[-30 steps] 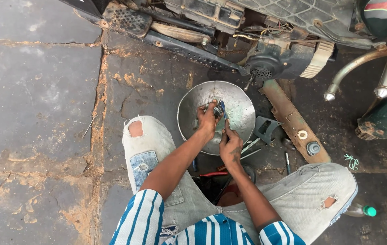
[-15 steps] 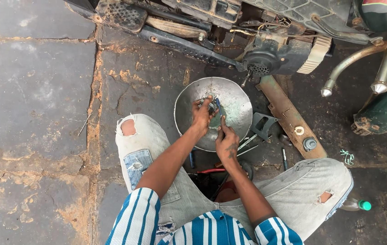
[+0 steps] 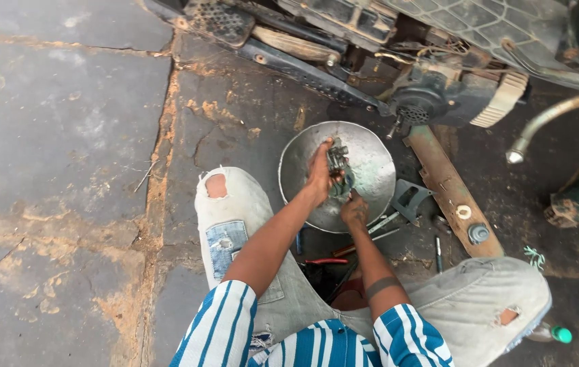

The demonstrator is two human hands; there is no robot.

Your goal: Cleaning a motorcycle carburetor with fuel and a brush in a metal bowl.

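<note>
Left hand lifted metal part higher — fingers wrap it above bowl.

Dark, cracked stone floor, streaked with rust-coloured dirt along the seams; on it a round metal bowl, a rusty flat bar with a washer and a nut on top, a grey bracket, scattered hand tools, a green-capped bottle.
</note>
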